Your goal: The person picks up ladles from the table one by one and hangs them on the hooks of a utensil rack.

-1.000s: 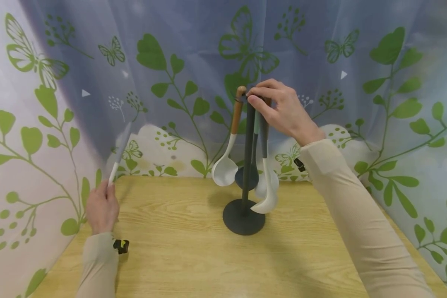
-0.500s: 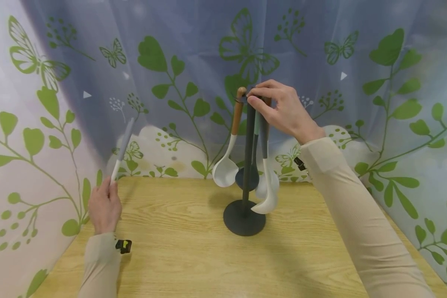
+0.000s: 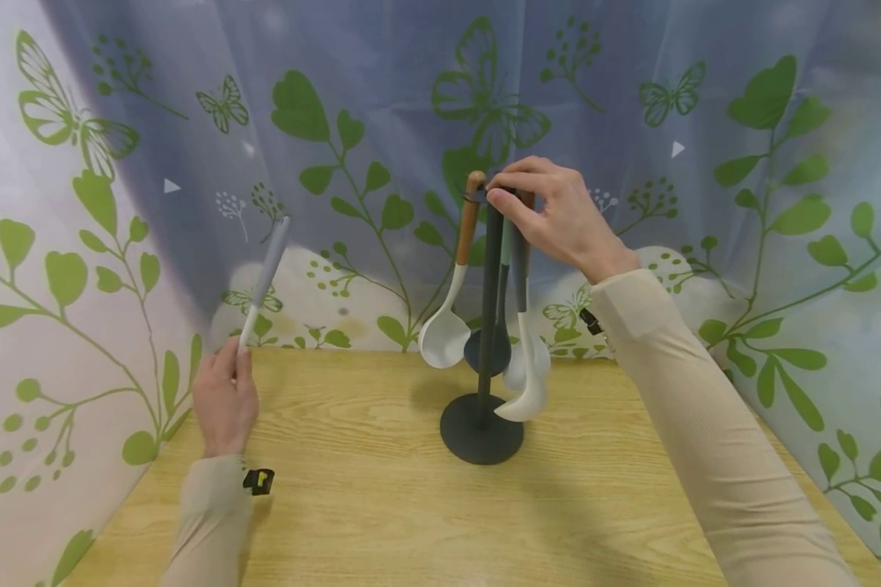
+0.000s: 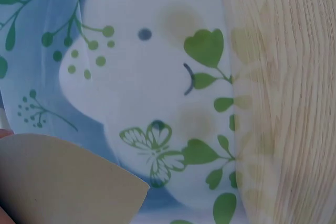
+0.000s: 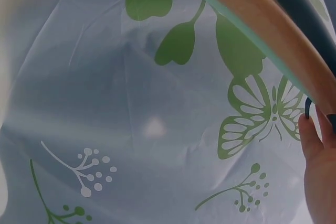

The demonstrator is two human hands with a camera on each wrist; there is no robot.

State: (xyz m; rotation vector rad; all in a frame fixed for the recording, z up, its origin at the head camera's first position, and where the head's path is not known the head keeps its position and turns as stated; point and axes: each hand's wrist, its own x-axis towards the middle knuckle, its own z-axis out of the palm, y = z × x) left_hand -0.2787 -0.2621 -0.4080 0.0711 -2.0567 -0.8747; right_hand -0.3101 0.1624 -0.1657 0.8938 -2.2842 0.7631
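My left hand (image 3: 223, 403) grips a spatula by its white neck, with the grey handle (image 3: 270, 265) pointing up and away. Its flat pale blade (image 4: 68, 182) shows in the left wrist view; in the head view the hand hides it. At the top of a dark utensil stand (image 3: 488, 302), my right hand (image 3: 558, 216) holds the hook ring with thumb and fingers. From the stand hang a white ladle (image 3: 443, 338) with a wooden handle, a dark-headed utensil (image 3: 502, 350), a white ladle (image 3: 527, 395) with a grey handle, and another white-headed utensil partly hidden.
The stand's round base (image 3: 462, 440) sits on a wood-grain table (image 3: 338, 489). A leaf-and-butterfly patterned curtain (image 3: 382, 106) surrounds the table at the back and both sides.
My left hand has moved right with the spatula, whose handle now leans further right. The right hand and the stand stay in place.
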